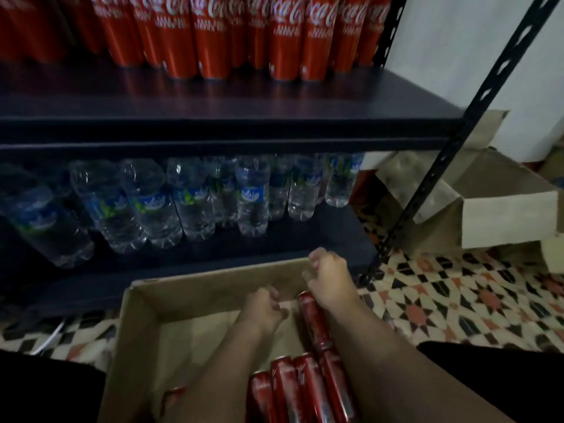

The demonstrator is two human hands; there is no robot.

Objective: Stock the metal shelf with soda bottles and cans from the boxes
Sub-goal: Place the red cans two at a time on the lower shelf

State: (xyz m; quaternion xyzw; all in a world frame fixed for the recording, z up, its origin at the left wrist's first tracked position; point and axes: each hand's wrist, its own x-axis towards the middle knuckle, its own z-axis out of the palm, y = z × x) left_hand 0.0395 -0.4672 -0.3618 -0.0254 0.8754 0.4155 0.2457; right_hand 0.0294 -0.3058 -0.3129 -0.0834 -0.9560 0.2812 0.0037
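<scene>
An open cardboard box (143,331) sits on the floor in front of the metal shelf (213,123). Several red soda cans (305,389) lie on their sides in its near right part, and one more can (314,322) lies further in. My left hand (265,306) hovers over the bare box floor with curled fingers and nothing in it. My right hand (328,277) is at the box's far right corner, just above that can, fingers curled, with nothing visible in them. Upright red cans (213,35) fill the upper shelf board.
Water bottles (189,203) stand in rows on the lower shelf board. The shelf's black slotted post (427,184) slants down at right. Another open cardboard box (506,215) stands on the patterned tile floor (457,300) to the right, by a white wall.
</scene>
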